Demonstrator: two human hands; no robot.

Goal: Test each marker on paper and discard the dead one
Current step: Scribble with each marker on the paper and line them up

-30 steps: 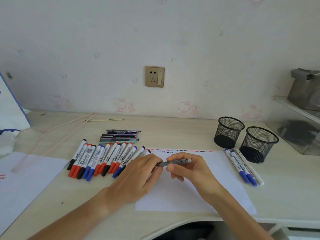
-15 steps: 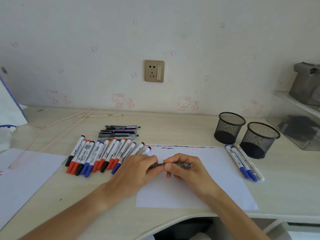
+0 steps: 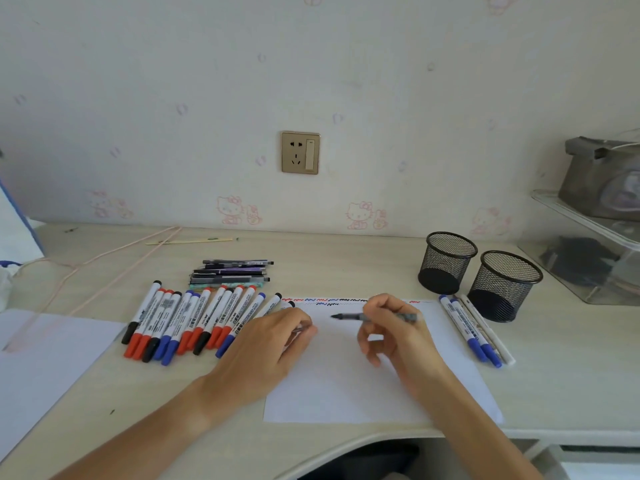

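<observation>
My right hand (image 3: 394,336) holds a slim grey pen (image 3: 349,317) uncapped, its dark tip pointing left above the white test sheet (image 3: 346,386). My left hand (image 3: 266,348) rests at the sheet's left edge and pinches the pen's cap (image 3: 300,330), mostly hidden by the fingers. Red, blue and black squiggles (image 3: 329,301) run along the sheet's far edge. A row of several white markers with red, blue and black caps (image 3: 187,322) lies to the left. Behind them is a stack of slim dark pens (image 3: 230,273).
Two black mesh pen cups (image 3: 446,263) (image 3: 504,285) stand at the right. Three markers (image 3: 476,330) lie in front of them. Another white sheet (image 3: 41,362) lies at the far left, a clear plastic shelf (image 3: 588,251) at the far right. The desk's front edge curves inward.
Both hands held the capped pen together over the sheet. They have pulled apart: the cap stayed in my left hand, the uncapped pen moved right in my right hand.
</observation>
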